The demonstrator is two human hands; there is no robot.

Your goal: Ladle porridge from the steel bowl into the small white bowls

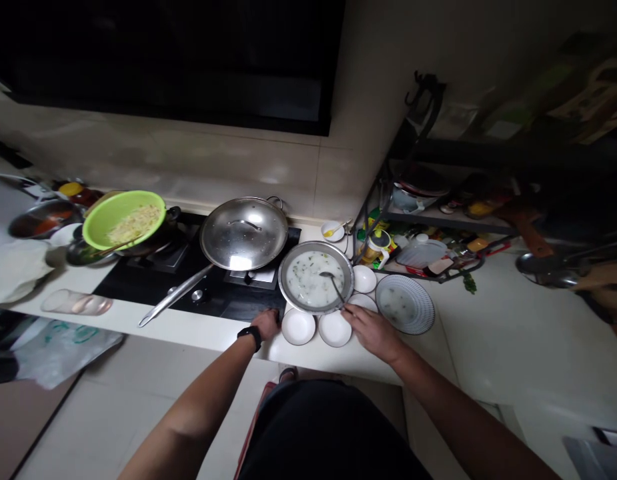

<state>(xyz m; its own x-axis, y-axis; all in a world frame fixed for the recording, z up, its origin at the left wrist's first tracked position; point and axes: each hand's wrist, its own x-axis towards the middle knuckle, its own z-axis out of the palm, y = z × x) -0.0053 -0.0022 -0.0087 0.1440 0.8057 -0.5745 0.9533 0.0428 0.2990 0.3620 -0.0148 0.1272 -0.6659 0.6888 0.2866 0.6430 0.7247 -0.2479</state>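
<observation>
Clothing fronts the counter edge; right hand grasps a spoon dipping ahead into soup, bowls crowding close; left hand, grip unclear.

Your ladle and basin look like smooth metal, the near bowls smooth and glossy; at left, the lid is shiny metal, the green bowl smooth plastic.
</observation>
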